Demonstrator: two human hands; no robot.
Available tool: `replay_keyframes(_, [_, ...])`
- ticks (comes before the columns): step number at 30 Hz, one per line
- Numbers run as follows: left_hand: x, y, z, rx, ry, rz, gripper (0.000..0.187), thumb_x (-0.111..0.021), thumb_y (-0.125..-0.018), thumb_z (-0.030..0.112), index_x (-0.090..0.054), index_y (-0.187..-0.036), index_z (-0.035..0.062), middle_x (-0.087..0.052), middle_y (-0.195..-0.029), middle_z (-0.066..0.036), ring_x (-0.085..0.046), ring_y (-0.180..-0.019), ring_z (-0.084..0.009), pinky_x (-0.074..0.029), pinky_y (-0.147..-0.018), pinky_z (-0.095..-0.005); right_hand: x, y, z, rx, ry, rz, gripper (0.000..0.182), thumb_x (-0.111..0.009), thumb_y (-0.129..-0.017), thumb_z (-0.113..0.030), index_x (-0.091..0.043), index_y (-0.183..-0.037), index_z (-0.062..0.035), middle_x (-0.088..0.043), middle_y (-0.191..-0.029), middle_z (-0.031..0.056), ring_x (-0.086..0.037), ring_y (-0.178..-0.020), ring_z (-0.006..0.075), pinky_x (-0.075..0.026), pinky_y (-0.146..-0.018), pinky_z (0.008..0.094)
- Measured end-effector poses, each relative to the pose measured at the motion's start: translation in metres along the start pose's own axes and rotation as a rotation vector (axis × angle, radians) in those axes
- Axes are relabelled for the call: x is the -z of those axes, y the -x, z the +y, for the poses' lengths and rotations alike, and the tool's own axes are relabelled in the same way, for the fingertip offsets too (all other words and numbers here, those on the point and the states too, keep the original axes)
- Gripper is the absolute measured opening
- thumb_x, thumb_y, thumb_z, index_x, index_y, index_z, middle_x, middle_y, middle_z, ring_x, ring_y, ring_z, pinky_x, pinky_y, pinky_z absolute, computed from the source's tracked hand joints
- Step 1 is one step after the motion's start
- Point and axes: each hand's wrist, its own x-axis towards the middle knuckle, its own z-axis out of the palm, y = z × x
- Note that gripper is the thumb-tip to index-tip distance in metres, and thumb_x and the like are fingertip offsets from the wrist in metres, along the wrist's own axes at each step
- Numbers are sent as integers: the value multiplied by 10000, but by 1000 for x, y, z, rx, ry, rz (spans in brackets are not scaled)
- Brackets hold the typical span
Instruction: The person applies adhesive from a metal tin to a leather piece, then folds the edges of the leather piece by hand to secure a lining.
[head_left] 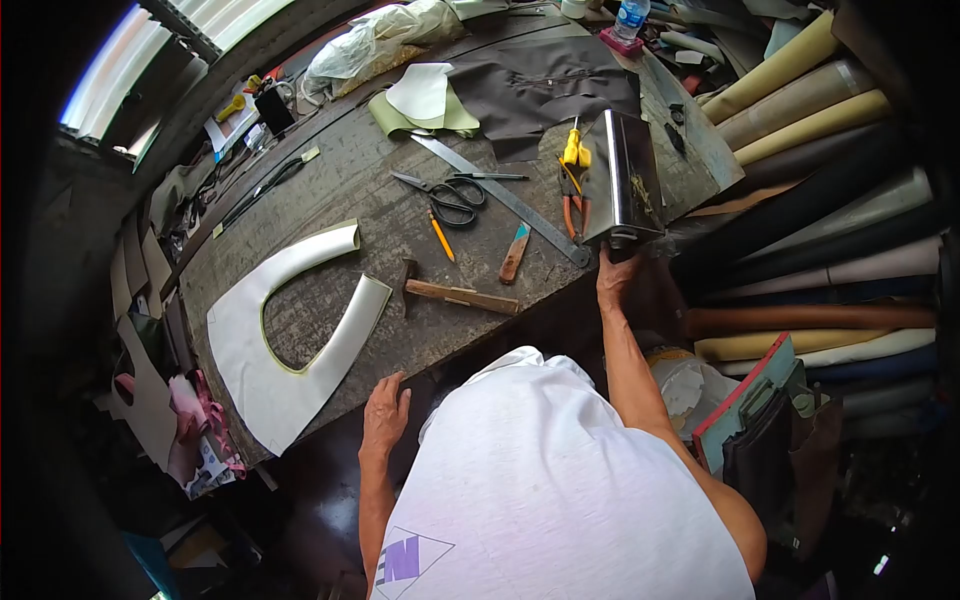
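Observation:
My right hand is closed on the near end of a shiny rectangular metal tin at the table's right edge; the tin hides most of its fingers. My left hand hangs by the table's front edge, holding nothing, thumb apart from the loosely bent fingers. Near it lies a white U-shaped piece of material with a greenish edge. A hammer rests between the two hands. Beside the tin are orange-handled pliers and a yellow-handled screwdriver.
On the worn table are black scissors, a metal ruler, a pencil and a wooden-handled tool. Dark material covers the back. Rolls of material are stacked at right; a water bottle stands behind.

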Motion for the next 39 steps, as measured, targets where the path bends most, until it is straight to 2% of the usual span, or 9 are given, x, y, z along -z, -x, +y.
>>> replay_keyframes(10, [17, -14, -9, -13, -21, 23, 338, -616, -924, 129, -580, -1244, 28, -624, -1159, -182, -611, -1075, -368, -497, -926, -434, 5, -41, 16, 92, 109, -60, 612, -843, -728, -344, -527, -1061, 60, -572, -978, 248, -587, -941, 409, -463, -831, 477])
replay_keyframes(16, [6, -19, -4, -11, -17, -29, 344, -616, -921, 120, -575, -1249, 25, -620, -1164, -185, -611, -1076, -366, -495, -927, -434, -2, -41, 30, 171, 259, 5, 580, -826, -745, -340, -539, -1073, 43, -593, -978, 263, -614, -909, 442, -498, -766, 489])
replay_keyframes(19, [4, -28, -1, -62, -50, -41, 348, -618, -921, 117, -568, -1252, 20, -618, -1163, -187, -606, -1081, -364, -493, -929, -435, 1, -49, 30, 353, 276, -16, 564, -817, -751, -335, -524, -1045, 47, -576, -947, 262, -607, -865, 449, -499, -737, 490])
replay_keyframes(27, [2, -50, 23, -151, -71, -58, 349, -611, -926, 110, -564, -1260, 23, -617, -1172, -181, -600, -1087, -367, -488, -947, -434, 8, -41, 44, 511, 475, -97, 609, -769, -752, -304, -506, -1148, 77, -562, -970, 259, -601, -919, 433, -503, -783, 481])
replay_keyframes(30, [1, -51, 28, -179, -71, -45, 348, -613, -926, 116, -569, -1259, 24, -618, -1176, -177, -601, -1086, -367, -491, -944, -434, 34, -28, 43, 638, 432, -271, 561, -771, -758, -278, -516, -1140, 45, -565, -995, 245, -609, -959, 421, -509, -818, 476])
replay_keyframes(31, [2, -50, 29, -161, -72, -55, 346, -613, -927, 118, -571, -1257, 25, -618, -1178, -176, -601, -1087, -366, -491, -943, -434, 48, -30, 30, 627, 413, -444, 553, -776, -755, -275, -518, -1136, 32, -565, -1001, 234, -611, -956, 416, -512, -820, 474])
replay_keyframes(33, [3, -47, 28, -117, -77, -74, 343, -613, -927, 121, -574, -1255, 26, -619, -1181, -173, -602, -1088, -364, -493, -940, -434, 82, -39, -16, 597, 366, -793, 537, -788, -750, -268, -522, -1128, 6, -564, -1013, 211, -616, -950, 406, -516, -826, 472])
replay_keyframes(36, [1, -40, 23, -70, -60, -88, 342, -611, -930, 125, -573, -1255, 26, -619, -1182, -172, -603, -1089, -362, -491, -943, -432, 125, -39, -98, 601, 214, -1040, 509, -817, -737, -230, -532, -1098, -12, -562, -993, 163, -617, -899, 378, -519, -769, 461])
replay_keyframes(39, [-1, -36, 24, -81, -49, -92, 344, -610, -931, 127, -571, -1257, 24, -618, -1184, -173, -604, -1088, -361, -488, -943, -430, 129, -79, -154, 549, 98, -481, 488, -812, -772, -254, -535, -1099, -20, -555, -993, 161, -629, -884, 358, -539, -766, 421])
